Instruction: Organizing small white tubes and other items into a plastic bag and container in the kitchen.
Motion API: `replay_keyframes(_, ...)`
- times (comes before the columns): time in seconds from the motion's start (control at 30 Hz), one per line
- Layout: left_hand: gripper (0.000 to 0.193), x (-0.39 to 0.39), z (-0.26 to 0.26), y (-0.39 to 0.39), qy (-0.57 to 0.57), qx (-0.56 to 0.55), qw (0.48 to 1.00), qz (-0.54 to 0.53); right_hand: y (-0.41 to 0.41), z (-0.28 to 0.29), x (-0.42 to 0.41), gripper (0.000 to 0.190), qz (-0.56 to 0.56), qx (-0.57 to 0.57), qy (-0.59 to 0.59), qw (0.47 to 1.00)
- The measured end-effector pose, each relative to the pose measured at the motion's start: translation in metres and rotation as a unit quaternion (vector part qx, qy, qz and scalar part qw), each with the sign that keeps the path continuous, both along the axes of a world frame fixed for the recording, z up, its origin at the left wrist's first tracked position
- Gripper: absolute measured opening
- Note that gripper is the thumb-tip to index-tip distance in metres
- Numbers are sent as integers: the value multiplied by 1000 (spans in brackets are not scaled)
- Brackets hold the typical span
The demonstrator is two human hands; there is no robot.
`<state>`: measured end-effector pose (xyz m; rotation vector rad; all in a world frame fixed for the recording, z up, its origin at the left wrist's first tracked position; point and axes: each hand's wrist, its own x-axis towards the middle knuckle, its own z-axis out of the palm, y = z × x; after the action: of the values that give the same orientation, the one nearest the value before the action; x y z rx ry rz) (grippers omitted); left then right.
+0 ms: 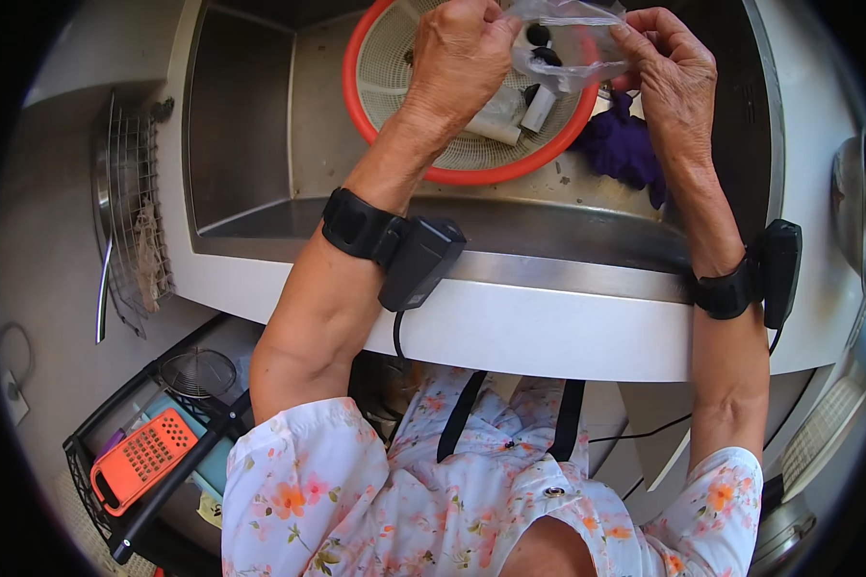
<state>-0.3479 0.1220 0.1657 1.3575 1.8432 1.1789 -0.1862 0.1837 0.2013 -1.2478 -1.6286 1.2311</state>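
Both hands grip a clear plastic bag (574, 43) between thumb and fingers, its mouth spread above a colander. My left hand (469, 58) pinches the bag's left edge, and my right hand (664, 65) pinches its right edge. Under the bag, the white plastic colander with a red rim (476, 175) stands in a steel sink (242, 122). White cylindrical pieces (539, 108), dark round pieces and crumpled clear plastic lie in the colander, partly hidden by the bag and left hand. A purple cloth-like item (624, 148) lies on the sink floor, right of the colander.
The sink's white front edge (548, 324) runs beneath both forearms. A wire rack (141, 209) hangs at the left. Below it, a black shelf (180, 469) holds an orange grater (146, 459) and a wire strainer (198, 371). A metal pan (848, 195) is at the far right.
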Motion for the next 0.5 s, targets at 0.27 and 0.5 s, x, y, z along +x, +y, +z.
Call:
replay_keyframes(0.27, 30, -4, -7, 5, -114, -82, 989, -33, -3, 7, 3, 11, -77, -27, 56, 995)
replay_keyframes(0.5, 40, -14, -23, 10, -129, -142, 981, -16, 6, -5, 6, 11, -104, 6, 126, 987)
